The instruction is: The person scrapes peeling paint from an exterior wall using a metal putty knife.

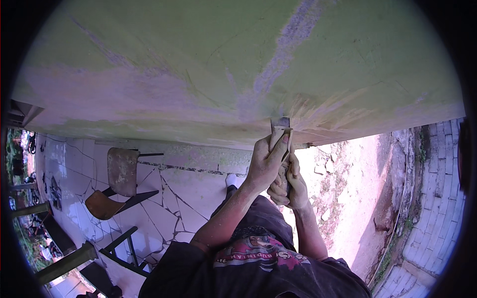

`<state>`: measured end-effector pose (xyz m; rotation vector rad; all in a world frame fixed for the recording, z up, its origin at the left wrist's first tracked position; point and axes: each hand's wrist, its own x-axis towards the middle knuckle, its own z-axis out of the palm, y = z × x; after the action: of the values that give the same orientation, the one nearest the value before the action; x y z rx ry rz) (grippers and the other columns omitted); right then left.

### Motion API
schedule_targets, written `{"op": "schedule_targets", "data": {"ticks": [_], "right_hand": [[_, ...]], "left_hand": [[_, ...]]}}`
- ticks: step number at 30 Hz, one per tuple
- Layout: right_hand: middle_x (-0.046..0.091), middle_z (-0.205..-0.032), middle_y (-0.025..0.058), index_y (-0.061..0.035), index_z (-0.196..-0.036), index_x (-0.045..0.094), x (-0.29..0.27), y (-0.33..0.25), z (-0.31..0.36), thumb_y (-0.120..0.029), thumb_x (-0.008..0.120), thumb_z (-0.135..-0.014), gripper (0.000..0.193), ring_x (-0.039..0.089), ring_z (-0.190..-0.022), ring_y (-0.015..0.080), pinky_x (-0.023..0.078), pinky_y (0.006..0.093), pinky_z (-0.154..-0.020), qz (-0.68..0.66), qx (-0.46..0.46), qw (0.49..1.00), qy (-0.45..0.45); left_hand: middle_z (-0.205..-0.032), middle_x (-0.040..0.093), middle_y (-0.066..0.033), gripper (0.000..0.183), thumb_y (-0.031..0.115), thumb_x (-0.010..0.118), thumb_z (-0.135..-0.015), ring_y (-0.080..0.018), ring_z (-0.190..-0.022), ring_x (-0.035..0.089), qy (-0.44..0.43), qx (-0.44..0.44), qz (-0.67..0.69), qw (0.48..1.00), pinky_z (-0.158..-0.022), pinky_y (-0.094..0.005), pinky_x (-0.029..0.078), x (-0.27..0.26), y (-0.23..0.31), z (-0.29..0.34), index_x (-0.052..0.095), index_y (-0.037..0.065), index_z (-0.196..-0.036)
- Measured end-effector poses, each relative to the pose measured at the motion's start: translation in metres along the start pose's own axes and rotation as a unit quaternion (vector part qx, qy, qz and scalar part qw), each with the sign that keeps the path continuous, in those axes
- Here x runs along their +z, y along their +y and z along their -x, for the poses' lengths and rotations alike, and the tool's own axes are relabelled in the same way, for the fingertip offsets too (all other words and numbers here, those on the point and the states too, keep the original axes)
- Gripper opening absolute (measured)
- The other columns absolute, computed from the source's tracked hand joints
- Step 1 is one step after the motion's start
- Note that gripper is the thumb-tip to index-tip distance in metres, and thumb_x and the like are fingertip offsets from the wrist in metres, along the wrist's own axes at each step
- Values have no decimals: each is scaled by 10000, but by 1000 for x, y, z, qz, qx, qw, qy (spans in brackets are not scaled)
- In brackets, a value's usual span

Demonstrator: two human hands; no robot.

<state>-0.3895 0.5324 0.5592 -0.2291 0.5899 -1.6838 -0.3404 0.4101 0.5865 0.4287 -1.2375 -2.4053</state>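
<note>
A scraper [280, 122] with a flat grey blade is held upright between my two hands, its blade edge against the lower part of the green wall [198, 44]. My left hand [266, 163] is closed round its upper part, the thumb laid along a pale, folded-looking piece below the blade. Lower down and to the right, my right hand [289, 186] is wrapped round the lower end, which the fingers mostly hide. Pale dust covers both hands. Around the blade the wall carries scratch marks and worn, lilac-grey patches.
At left a worn chair [122, 171] stands on the cracked tile floor [184, 198], with a dark metal frame [124, 248] nearer. My white-shod foot [232, 180] is below the wall. On the right lie sunlit rough ground [343, 198] and grey paving [437, 198].
</note>
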Motion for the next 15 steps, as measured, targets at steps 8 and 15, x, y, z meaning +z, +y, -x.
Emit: {"op": "schedule_targets", "data": {"ticks": [8, 15], "right_hand": [[462, -790, 62, -258, -1546, 47, -27, -8, -12, -330, 369, -1035, 609, 316, -435, 71, 244, 195, -344, 105, -19, 994, -37], [386, -590, 10, -54, -936, 450, 11, -26, -15, -412, 350, -1037, 385, 268, -368, 56, 203, 191, -315, 114, -23, 993, -22]], "left_hand": [[-596, 558, -99, 320, 288, 415, -1049, -174, -513, 576, 12, 70, 19, 997, -498, -295, 474, -2, -26, -13, 481, 21, -883], [-587, 552, -100, 352, 325, 420, -1046, -184, -498, 563, 3, 100, 23, 995, -489, -297, 466, 19, 15, -9, 488, 28, -869]]}}
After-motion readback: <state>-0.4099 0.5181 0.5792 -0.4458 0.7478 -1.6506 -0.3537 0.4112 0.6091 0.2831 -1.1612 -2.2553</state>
